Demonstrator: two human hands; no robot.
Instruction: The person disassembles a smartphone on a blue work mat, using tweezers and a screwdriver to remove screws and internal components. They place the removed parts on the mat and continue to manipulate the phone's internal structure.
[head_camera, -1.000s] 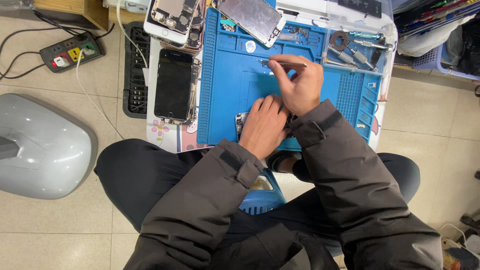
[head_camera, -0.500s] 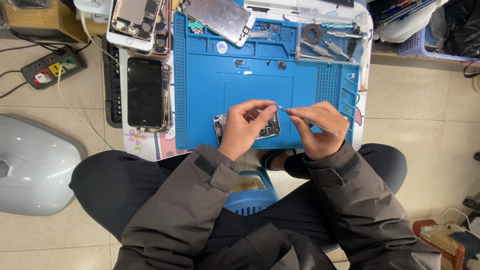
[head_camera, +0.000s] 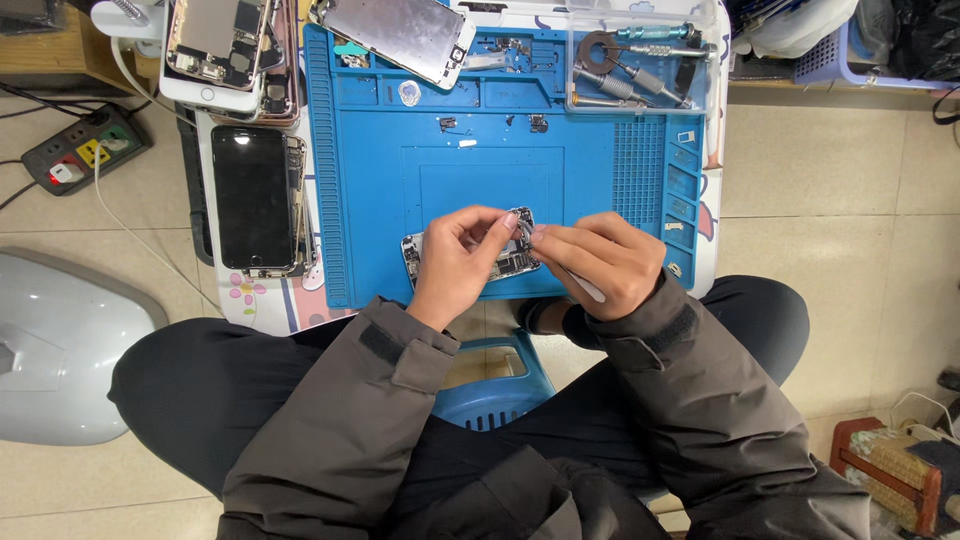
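1. Hands: 2, left hand (head_camera: 455, 262) & right hand (head_camera: 595, 262).
2. Opened phone (head_camera: 505, 262) under hands: 1.
3. Blue mat (head_camera: 480, 170): 1.
4. Black-screen phone (head_camera: 252, 197): 1.
5. Power strip (head_camera: 85, 150): 1.
6. Blue stool (head_camera: 495, 385): 1.

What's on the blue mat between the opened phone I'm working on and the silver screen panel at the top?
In the head view, between the opened phone and the silver screen panel, the blue mat holds only a few tiny loose parts.

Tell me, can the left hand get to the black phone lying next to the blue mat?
Probably yes. The black phone lies uncovered just left of the left hand, nothing between, though that hand now steadies the opened phone.
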